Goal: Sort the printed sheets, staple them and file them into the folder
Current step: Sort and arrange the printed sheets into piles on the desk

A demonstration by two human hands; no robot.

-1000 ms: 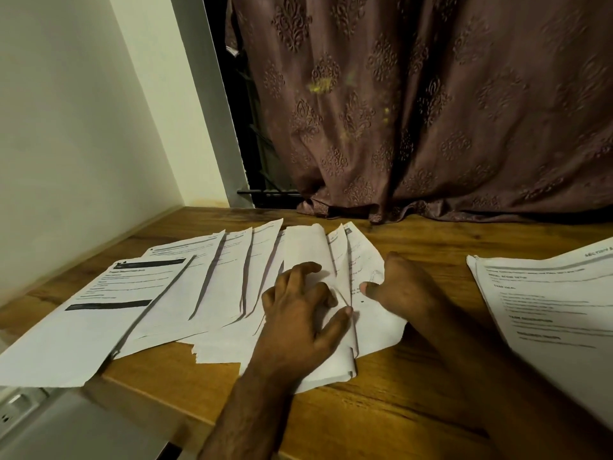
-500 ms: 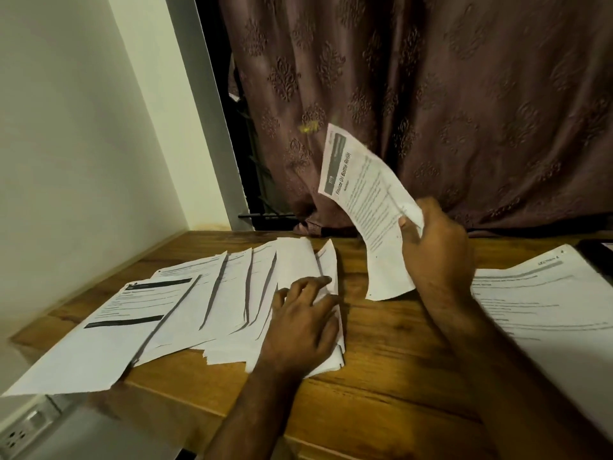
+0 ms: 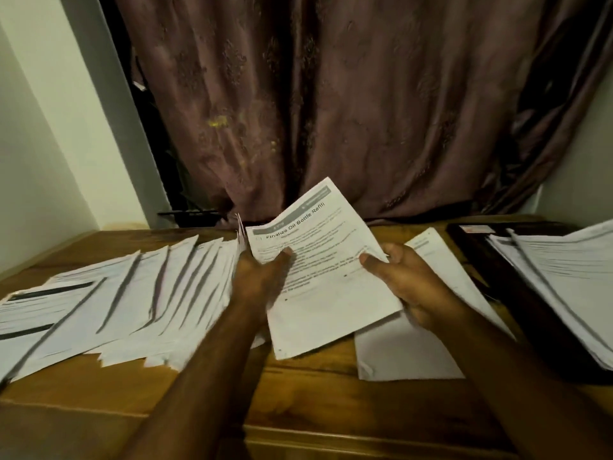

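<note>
You hold the printed sheet [image 3: 326, 283] headed "Finalize Oil Bottle Refill" tilted above the wooden table [image 3: 325, 390], your left hand [image 3: 262, 277] pinching its left edge and your right hand [image 3: 408, 280] gripping its right edge. Fanned sheets [image 3: 132, 303] lie to the left; another sheet [image 3: 408, 353] lies underneath, and a stack [image 3: 564, 277] rests on a dark folder [image 3: 517, 293] at right.

Dim, warm indoor light; motion blur smears the whole view, with wide-angle bending at the edges.

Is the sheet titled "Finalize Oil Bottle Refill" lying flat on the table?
No, both hands hold the sheet up above the table.
</note>
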